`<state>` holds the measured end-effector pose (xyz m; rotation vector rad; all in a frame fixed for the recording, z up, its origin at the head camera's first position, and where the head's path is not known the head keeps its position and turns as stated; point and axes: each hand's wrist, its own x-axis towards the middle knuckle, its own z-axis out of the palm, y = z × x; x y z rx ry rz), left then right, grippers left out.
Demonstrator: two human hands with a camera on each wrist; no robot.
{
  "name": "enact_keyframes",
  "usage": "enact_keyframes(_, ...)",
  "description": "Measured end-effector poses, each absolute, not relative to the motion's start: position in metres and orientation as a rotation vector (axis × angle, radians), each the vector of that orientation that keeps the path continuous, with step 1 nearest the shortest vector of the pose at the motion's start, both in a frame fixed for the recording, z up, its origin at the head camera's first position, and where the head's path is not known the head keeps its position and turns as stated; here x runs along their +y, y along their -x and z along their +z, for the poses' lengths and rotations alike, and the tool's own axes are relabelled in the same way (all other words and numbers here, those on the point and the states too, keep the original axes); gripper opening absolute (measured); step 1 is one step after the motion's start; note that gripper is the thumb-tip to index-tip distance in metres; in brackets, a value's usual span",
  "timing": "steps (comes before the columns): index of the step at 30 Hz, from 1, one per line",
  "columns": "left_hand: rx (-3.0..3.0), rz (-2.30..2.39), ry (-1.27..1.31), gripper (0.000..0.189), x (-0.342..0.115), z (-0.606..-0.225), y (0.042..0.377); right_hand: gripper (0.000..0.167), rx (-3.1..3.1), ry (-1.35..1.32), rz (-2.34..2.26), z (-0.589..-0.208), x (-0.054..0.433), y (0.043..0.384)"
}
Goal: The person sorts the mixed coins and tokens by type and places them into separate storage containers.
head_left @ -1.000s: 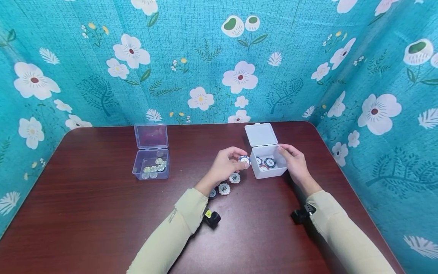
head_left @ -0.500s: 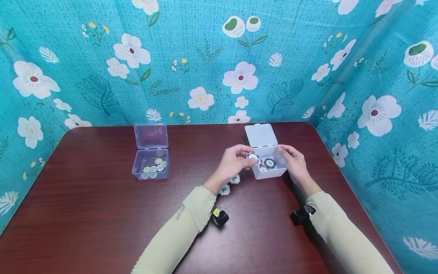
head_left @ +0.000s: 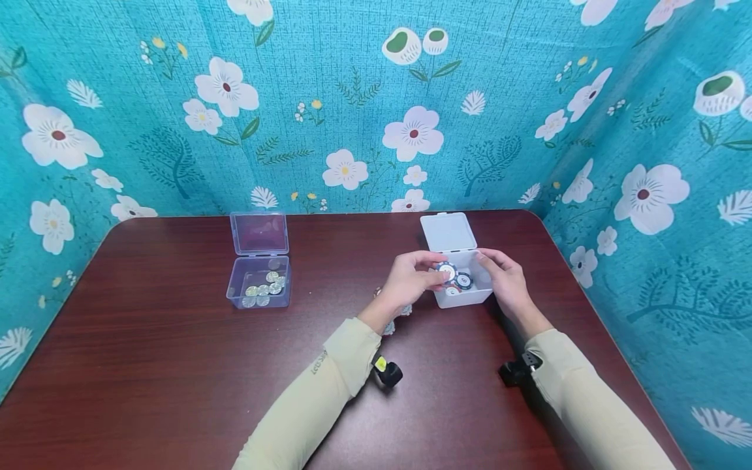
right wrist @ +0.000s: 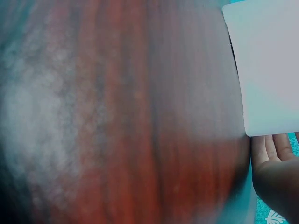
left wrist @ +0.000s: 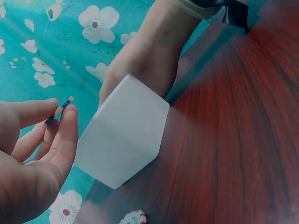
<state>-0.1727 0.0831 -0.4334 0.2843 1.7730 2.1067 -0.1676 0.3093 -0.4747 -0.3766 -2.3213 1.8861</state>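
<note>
My left hand pinches a blue-and-white poker chip between thumb and fingers, over the left side of an open white plastic box. Seen edge-on in the left wrist view, the chip is above the box's rim. Several chips lie inside the box, among them a dark one marked 50. With thumb at the inner rim and fingers outside, my right hand grips the box's right wall. White chips on the table are partly hidden under my left wrist.
At the left, a translucent purple box stands with its lid raised and several silvery coins inside. The white box's lid tilts back behind it. A floral curtain hangs along the table's far edge and right side.
My left hand has moved right with the pinched chip, from left of the white box to over its inside. The right hand keeps its grip on the wall.
</note>
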Motion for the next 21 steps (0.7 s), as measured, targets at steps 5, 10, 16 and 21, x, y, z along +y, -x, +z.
enact_keyframes(5,1.703,2.146,-0.267,0.035,0.09,-0.432,0.171,0.047,-2.322,0.369,1.9,-0.475,0.31,0.167)
enact_keyframes(10,1.669,2.144,-0.291,0.035,0.094,-0.43,0.17,0.043,-2.316,0.36,1.907,-0.475,0.31,0.167)
enact_keyframes(16,1.685,2.128,-0.322,0.036,0.097,-0.429,0.168,0.046,-2.309,0.351,1.908,-0.475,0.31,0.167)
enact_keyframes(21,1.75,2.066,-0.37,0.033,0.097,-0.429,0.167,0.045,-2.3,0.347,1.913,-0.476,0.31,0.168)
